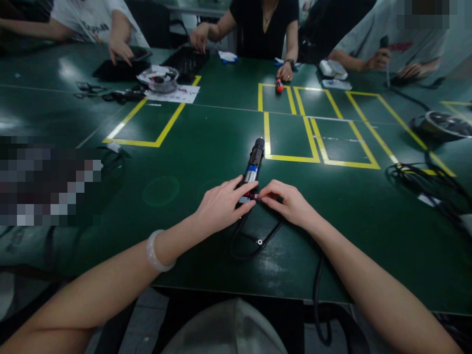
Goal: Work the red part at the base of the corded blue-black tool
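A black tool [253, 162] with a silver and blue band lies on the green table [206, 147], pointing away from me. A black cable [254, 238] runs from its near end and loops toward the table's front edge. My left hand [221, 206] rests over the tool's near end, fingers curled on it, with a white bangle on the wrist. My right hand [289, 201] pinches a small red part at that same end, fingertips pressed together.
Yellow tape rectangles [313, 132] mark the table. A metal bowl [162, 78] on papers stands far left. Cable bundles [424, 182] lie at the right. Several other people sit along the far edge, their hands on small items.
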Motion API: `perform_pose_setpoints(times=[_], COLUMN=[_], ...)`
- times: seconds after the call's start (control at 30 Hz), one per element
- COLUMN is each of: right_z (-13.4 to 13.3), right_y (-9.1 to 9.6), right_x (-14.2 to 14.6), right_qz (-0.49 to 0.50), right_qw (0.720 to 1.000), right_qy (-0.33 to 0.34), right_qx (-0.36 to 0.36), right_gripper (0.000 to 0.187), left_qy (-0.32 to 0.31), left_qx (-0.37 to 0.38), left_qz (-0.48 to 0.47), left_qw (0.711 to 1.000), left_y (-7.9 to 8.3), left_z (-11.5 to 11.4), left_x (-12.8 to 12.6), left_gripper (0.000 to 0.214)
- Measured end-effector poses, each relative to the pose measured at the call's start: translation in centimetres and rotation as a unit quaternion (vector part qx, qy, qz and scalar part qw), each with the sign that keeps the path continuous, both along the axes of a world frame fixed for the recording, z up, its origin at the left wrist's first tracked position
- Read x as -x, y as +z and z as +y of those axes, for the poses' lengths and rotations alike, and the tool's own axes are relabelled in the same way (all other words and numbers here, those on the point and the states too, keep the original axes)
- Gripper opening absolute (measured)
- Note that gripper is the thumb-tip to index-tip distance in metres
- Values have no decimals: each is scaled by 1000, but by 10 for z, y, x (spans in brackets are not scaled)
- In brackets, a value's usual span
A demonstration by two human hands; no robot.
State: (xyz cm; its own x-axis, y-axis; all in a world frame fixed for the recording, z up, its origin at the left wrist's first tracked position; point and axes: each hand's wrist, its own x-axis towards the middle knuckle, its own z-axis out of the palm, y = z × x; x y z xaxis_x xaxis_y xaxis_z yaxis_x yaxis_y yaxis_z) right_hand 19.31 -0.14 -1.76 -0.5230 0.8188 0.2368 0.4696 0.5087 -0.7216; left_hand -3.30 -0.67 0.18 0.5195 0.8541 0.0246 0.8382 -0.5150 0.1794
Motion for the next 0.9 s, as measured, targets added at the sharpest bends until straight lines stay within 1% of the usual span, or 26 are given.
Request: perform_pose_setpoints(times=[0.17, 0.27, 0.33, 0.43, 0.57, 0.67, 0.9], right_z=[-1, -2, -2, -2, -2, -2, -2], right_y=[-1, -1, -2, -2, -2, -2, -4], right_x=[3, 4, 5, 7, 8, 7, 6], right_qz=[10, 24, 38, 60, 68, 65, 73], right_qw=[1000, 998, 996, 992, 992, 994, 994], right_qy=[-2, -12, -24, -37, -21, -6, 2], right_qx=[25, 52, 77, 104, 103, 90, 82], right_gripper=[9, 5, 2, 8, 12, 18, 25], left_qy=[3, -14, -31, -57, -72, -71, -44], left_qx=[-25, -23, -15, 0, 7, 4, -7], left_qz=[44, 82, 97, 114, 130, 128, 113], left_qw=[999, 996, 995, 992, 989, 989, 993], left_y=[5, 7, 10, 14, 18, 17, 16], left_z=[6, 12, 16, 19, 23, 24, 21], left_x=[-3, -4, -6, -8, -13, -15, -17], left_gripper=[60, 68, 69, 67, 68, 67, 58])
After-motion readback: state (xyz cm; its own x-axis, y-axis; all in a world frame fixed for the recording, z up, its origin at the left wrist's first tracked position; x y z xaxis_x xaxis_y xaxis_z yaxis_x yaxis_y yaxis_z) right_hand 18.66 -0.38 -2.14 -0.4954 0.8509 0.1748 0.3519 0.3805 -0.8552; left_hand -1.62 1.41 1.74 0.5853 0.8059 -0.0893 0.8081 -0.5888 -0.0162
